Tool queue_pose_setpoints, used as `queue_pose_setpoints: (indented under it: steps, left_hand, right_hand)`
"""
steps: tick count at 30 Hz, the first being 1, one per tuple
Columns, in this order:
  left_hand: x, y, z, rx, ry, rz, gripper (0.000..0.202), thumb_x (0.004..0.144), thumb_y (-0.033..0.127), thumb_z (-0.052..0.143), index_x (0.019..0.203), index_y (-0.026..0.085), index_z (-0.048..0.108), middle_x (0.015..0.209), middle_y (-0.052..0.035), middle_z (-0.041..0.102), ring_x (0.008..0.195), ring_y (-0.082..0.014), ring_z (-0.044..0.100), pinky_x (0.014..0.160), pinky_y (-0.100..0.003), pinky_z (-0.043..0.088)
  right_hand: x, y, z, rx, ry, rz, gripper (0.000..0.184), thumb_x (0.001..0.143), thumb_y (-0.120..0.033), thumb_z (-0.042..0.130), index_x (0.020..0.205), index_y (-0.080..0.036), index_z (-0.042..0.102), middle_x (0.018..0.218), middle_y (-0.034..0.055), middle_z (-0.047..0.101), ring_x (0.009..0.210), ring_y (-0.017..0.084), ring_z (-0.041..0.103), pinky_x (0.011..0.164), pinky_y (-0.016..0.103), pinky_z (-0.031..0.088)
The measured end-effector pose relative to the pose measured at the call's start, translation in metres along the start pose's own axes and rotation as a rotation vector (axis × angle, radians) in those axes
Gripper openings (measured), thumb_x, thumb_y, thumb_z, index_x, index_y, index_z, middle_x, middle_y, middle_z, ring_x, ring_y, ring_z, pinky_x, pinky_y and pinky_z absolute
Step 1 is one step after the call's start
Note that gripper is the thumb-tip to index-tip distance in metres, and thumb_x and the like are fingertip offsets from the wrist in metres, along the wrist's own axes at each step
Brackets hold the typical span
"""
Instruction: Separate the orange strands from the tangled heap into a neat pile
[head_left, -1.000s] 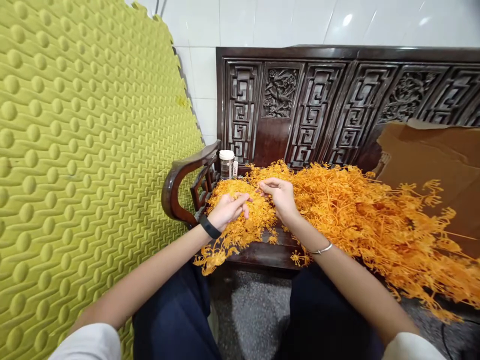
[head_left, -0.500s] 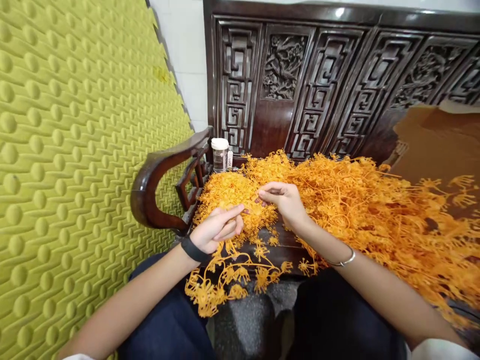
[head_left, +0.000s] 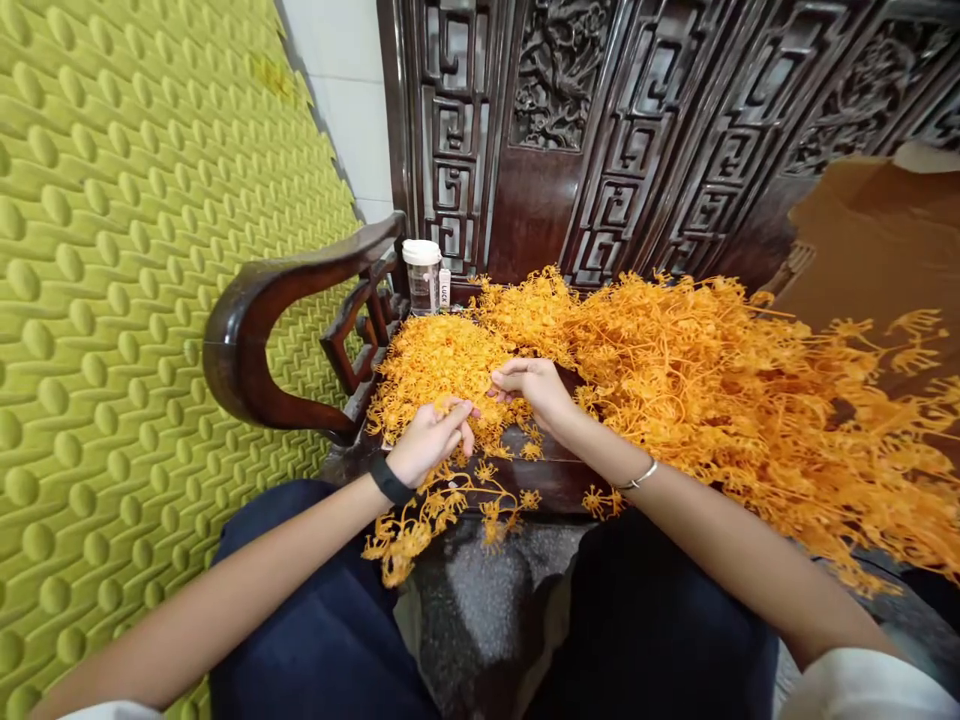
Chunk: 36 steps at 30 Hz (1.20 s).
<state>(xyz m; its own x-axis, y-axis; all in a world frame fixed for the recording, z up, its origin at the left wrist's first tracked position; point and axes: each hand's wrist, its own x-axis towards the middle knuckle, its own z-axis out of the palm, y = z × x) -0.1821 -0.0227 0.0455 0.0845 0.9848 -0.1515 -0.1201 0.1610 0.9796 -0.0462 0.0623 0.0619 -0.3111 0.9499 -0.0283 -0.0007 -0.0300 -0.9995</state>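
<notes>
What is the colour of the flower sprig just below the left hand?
The flower sprig is bright yellowish orange; it shows in the head view.

The view has tipped down, losing the top rail of the carved backrest [head_left: 536,200]. The orange spray [head_left: 439,508] below the left hand [head_left: 426,442], bunched a second ago, now spreads farther right along the near edge of the wooden seat [head_left: 555,482].

The one view looks from the wearer's head, forward and steeply down. It sits near the left hand [head_left: 429,442] and right hand [head_left: 541,390] at mid-frame, with knees [head_left: 307,600] along the bottom and the bench back [head_left: 534,205] across the top.
</notes>
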Motion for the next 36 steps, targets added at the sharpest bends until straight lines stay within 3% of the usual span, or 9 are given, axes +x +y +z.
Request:
queue_pose_setpoints:
  steps: [4, 7, 10, 13, 16, 22, 26, 32, 36]
  left_hand:
    - [-0.023, -0.033, -0.005, 0.046, -0.067, -0.126, 0.031, 0.078, 0.042, 0.054, 0.066, 0.014, 0.052, 0.032, 0.0037, 0.049, 0.027, -0.0032, 0.02, 0.035, -0.02, 0.006]
    - [-0.046, -0.055, -0.009, 0.056, -0.136, -0.221, 0.035, 0.078, 0.048, 0.052, 0.072, 0.014, 0.051, 0.035, 0.003, 0.052, 0.026, -0.0025, 0.02, 0.034, -0.019, 0.006]
    - [-0.052, -0.054, -0.009, 0.103, -0.107, -0.179, 0.033, 0.08, 0.047, 0.051, 0.081, 0.014, 0.05, 0.047, 0.0021, 0.059, 0.025, -0.0016, 0.027, 0.032, -0.018, 0.009]
    - [-0.044, -0.042, -0.007, 0.09, -0.107, -0.119, 0.032, 0.079, 0.045, 0.052, 0.087, 0.014, 0.05, 0.056, 0.0028, 0.061, 0.026, -0.0006, 0.033, 0.033, -0.017, 0.016]
    - [-0.038, -0.035, -0.008, 0.069, -0.097, -0.129, 0.034, 0.075, 0.043, 0.059, 0.092, 0.014, 0.051, 0.06, 0.0035, 0.06, 0.028, -0.0007, 0.036, 0.035, -0.016, 0.024]
    - [-0.036, -0.04, -0.014, 0.04, -0.108, -0.15, 0.03, 0.072, 0.037, 0.063, 0.087, 0.012, 0.056, 0.064, 0.0023, 0.058, 0.033, -0.0012, 0.038, 0.038, -0.017, 0.032]
    - [-0.035, -0.04, -0.013, 0.046, -0.094, -0.147, 0.029, 0.072, 0.036, 0.063, 0.088, 0.012, 0.057, 0.065, 0.002, 0.059, 0.034, -0.0017, 0.04, 0.038, -0.017, 0.032]
    - [-0.04, -0.047, -0.005, 0.142, -0.227, -0.17, 0.026, 0.071, 0.037, 0.064, 0.07, 0.012, 0.057, 0.056, 0.0027, 0.056, 0.033, -0.002, 0.036, 0.035, -0.017, 0.024]
    - [-0.043, -0.051, 0.001, 0.186, -0.306, -0.129, 0.033, 0.079, 0.043, 0.053, 0.071, 0.012, 0.059, 0.047, 0.0036, 0.052, 0.032, -0.0035, 0.034, 0.037, -0.019, 0.026]
  right_hand:
    - [0.028, -0.021, -0.056, 0.031, 0.299, -0.095, 0.017, 0.063, -0.012, 0.06, 0.049, -0.016, 0.051, 0.045, -0.0029, 0.053, 0.041, 0.007, 0.046, 0.046, 0.021, 0.037]
    - [0.04, -0.029, -0.104, 0.029, 0.557, -0.312, 0.009, 0.065, -0.016, 0.06, 0.057, -0.017, 0.055, 0.051, -0.0039, 0.055, 0.045, 0.006, 0.046, 0.047, 0.021, 0.037]
    - [0.037, -0.022, -0.107, -0.122, 0.374, -0.395, 0.013, 0.062, -0.023, 0.066, 0.073, -0.017, 0.065, 0.064, -0.0004, 0.062, 0.057, 0.011, 0.054, 0.057, 0.026, 0.043]
    - [0.032, -0.009, -0.075, -0.31, 0.092, -0.388, 0.018, 0.066, -0.025, 0.065, 0.083, -0.019, 0.068, 0.078, 0.0024, 0.065, 0.07, 0.015, 0.058, 0.07, 0.032, 0.047]
    - [0.034, -0.001, -0.052, -0.541, -0.003, -0.497, 0.022, 0.076, -0.029, 0.057, 0.093, -0.02, 0.067, 0.091, 0.0058, 0.064, 0.079, 0.017, 0.058, 0.079, 0.036, 0.046]
    - [0.04, 0.002, -0.057, -0.712, -0.308, -0.579, 0.069, 0.077, -0.032, 0.062, 0.137, -0.032, 0.028, 0.144, 0.0014, 0.029, 0.126, 0.022, 0.036, 0.103, 0.04, 0.032]
    - [0.011, 0.004, -0.039, -0.674, -0.456, -0.509, 0.035, 0.082, -0.037, 0.054, 0.115, -0.026, 0.055, 0.131, 0.0038, 0.046, 0.122, 0.019, 0.041, 0.102, 0.039, 0.033]
    - [-0.042, 0.003, -0.002, -0.625, -0.855, -0.474, 0.037, 0.075, -0.032, 0.063, 0.11, -0.02, 0.057, 0.105, 0.0049, 0.061, 0.095, 0.014, 0.056, 0.084, 0.027, 0.044]
    - [-0.054, 0.003, 0.001, -0.646, -0.796, -0.462, 0.013, 0.082, -0.023, 0.054, 0.078, -0.015, 0.064, 0.074, 0.0018, 0.063, 0.069, 0.01, 0.057, 0.066, 0.023, 0.043]
